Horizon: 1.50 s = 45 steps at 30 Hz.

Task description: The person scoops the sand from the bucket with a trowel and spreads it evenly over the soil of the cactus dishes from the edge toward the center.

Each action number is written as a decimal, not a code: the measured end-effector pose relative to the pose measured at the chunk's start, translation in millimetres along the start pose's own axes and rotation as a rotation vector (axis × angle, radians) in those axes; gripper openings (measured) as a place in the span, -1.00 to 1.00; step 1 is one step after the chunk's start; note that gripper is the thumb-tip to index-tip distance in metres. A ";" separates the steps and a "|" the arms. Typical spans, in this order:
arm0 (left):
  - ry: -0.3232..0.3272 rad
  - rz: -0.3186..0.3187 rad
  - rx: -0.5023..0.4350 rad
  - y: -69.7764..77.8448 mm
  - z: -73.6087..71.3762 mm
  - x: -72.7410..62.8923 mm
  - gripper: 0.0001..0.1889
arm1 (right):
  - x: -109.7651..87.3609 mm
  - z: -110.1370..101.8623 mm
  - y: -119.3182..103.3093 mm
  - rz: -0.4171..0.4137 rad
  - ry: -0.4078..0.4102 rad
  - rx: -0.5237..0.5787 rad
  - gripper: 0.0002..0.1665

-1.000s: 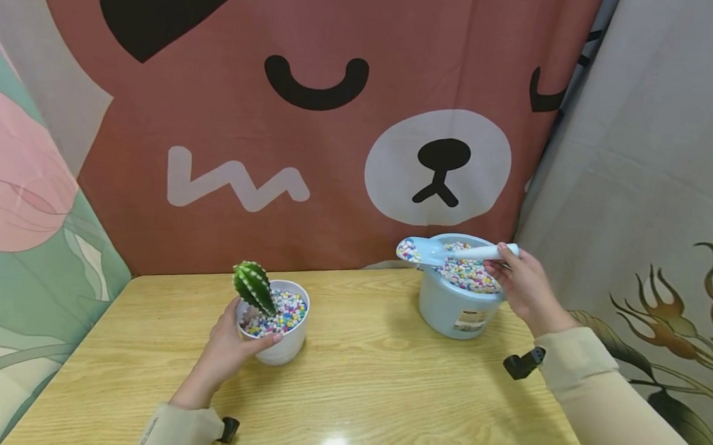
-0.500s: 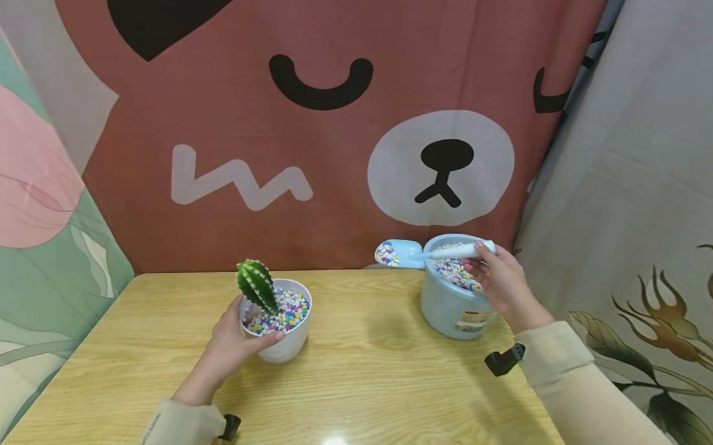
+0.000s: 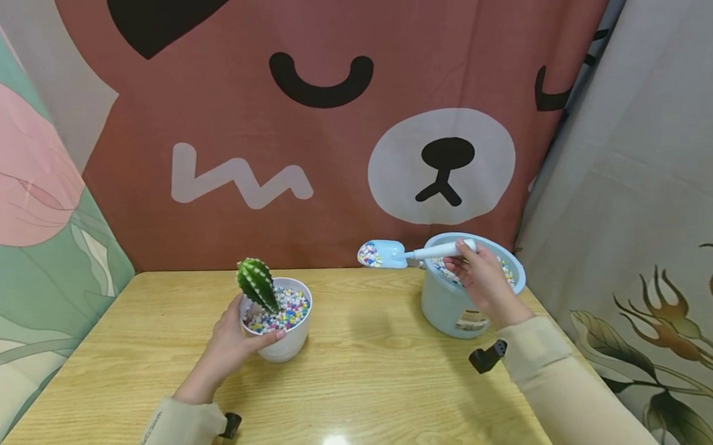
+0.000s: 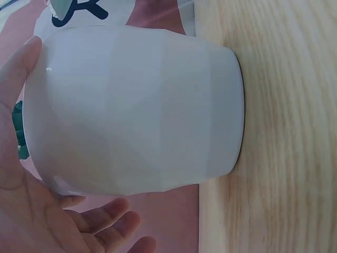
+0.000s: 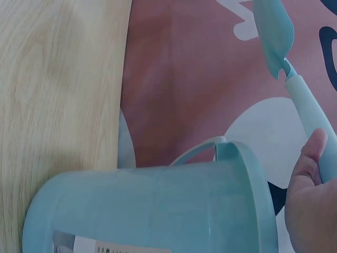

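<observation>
In the head view my right hand [image 3: 478, 276] grips the white handle of a light blue hand trowel [image 3: 389, 254]. Small multicoloured pebbles [image 3: 370, 254] lie at the trowel's tip. The blade hangs in the air left of a light blue bucket [image 3: 456, 311] of the same pebbles, partly hidden by the hand. On the left, a white flowerpot [image 3: 284, 344] stands on the table, filled with pebbles around a green cactus [image 3: 258, 284] that leans left. My left hand [image 3: 231, 342] holds this pot by its rim, thumb on the near side; some fingers stay off the wall [image 4: 118, 219].
The wooden table [image 3: 351, 386] meets a curtain with a bear print [image 3: 336, 136] at its back edge. Another flower-patterned curtain [image 3: 640, 193] hangs along the right. The bucket's handle [image 5: 197, 150] shows in the right wrist view.
My right hand has carried the loaded trowel leftward, from over the bucket to beyond its left rim. The left hand and the pot have stayed in place.
</observation>
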<state>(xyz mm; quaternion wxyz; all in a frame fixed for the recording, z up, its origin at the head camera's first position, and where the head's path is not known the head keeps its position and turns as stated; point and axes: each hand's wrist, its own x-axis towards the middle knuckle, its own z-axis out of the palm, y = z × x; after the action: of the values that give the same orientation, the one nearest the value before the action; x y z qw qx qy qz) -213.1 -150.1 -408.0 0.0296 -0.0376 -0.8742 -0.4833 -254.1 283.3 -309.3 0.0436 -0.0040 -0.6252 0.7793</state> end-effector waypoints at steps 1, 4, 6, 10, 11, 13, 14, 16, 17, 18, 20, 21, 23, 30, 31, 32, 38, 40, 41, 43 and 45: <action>0.000 0.001 0.002 -0.3 -0.1 0.6 0.26 | 0.4 1.3 0.5 -0.004 -0.001 0.003 -0.78; 0.001 0.001 0.007 -1.4 -0.1 1.8 0.26 | 1.7 5.1 3.0 -0.015 -0.009 0.005 -0.79; 0.002 0.000 0.010 -1.9 -0.1 2.0 0.26 | 2.6 7.9 4.9 -0.022 -0.013 0.013 -0.80; 0.004 -0.001 0.011 -2.5 0.2 1.8 0.26 | 4.2 13.4 7.6 -0.030 -0.020 0.016 -0.82; 0.005 -0.002 0.013 -2.6 0.2 1.7 0.26 | 4.5 14.7 8.1 -0.030 -0.023 0.023 -0.83; 0.006 -0.001 0.012 -2.8 0.4 1.5 0.26 | 5.2 17.3 9.3 -0.032 -0.025 0.026 -0.83; 0.007 0.000 0.013 -2.8 0.5 1.4 0.26 | 5.3 18.6 10.0 -0.033 -0.022 0.028 -0.83; 0.008 0.000 0.011 -3.1 0.7 1.3 0.26 | 5.7 20.6 11.7 -0.034 -0.023 0.025 -0.83; 0.007 0.000 0.010 -3.1 0.8 1.1 0.26 | 6.0 21.6 12.7 -0.034 -0.026 0.025 -0.83; 0.007 -0.001 0.009 -3.1 0.9 1.0 0.26 | 6.0 22.6 13.7 -0.033 -0.026 0.017 -0.83; 0.005 -0.004 0.009 -3.1 1.1 0.9 0.27 | 6.2 24.8 15.7 -0.028 -0.033 0.004 -0.82; 0.003 -0.007 0.008 -3.1 1.2 0.8 0.27 | 6.5 25.8 16.6 -0.022 -0.040 -0.001 -0.81; 0.002 -0.010 0.009 -3.0 1.4 0.9 0.27 | 7.0 28.9 18.5 -0.013 -0.043 0.000 -0.82; 0.008 -0.011 0.010 -4.1 1.9 1.6 0.27 | 11.4 43.2 25.9 0.009 -0.050 0.003 -0.80; 0.007 -0.012 0.010 -4.4 1.8 1.3 0.27 | 12.0 45.6 27.4 0.016 -0.053 0.003 -0.80; 0.006 -0.012 0.008 -4.7 1.8 0.9 0.27 | 12.5 48.2 28.9 0.020 -0.054 -0.001 -0.80; -0.001 -0.020 0.007 -6.3 0.9 -0.4 0.29 | 15.4 67.5 36.2 0.026 -0.080 -0.045 -0.77; -0.001 -0.020 0.006 -6.5 0.5 0.1 0.29 | 16.2 73.6 38.1 0.026 -0.080 -0.038 -0.78; -0.001 -0.019 0.006 -6.5 0.4 0.7 0.30 | 16.8 76.3 39.1 0.025 -0.077 -0.031 -0.79; -0.003 -0.018 0.006 -6.5 0.2 1.8 0.30 | 18.0 80.7 40.8 0.022 -0.073 -0.012 -0.81; -0.007 -0.020 0.005 -6.4 0.0 2.7 0.30 | 18.8 84.4 42.4 0.020 -0.061 0.003 -0.82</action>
<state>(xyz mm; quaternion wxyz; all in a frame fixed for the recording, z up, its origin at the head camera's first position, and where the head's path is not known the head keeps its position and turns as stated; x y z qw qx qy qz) -216.4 -153.4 -413.1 0.0219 -0.0303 -0.8758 -0.4812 -280.6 193.4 -331.3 0.0165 0.0135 -0.6251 0.7802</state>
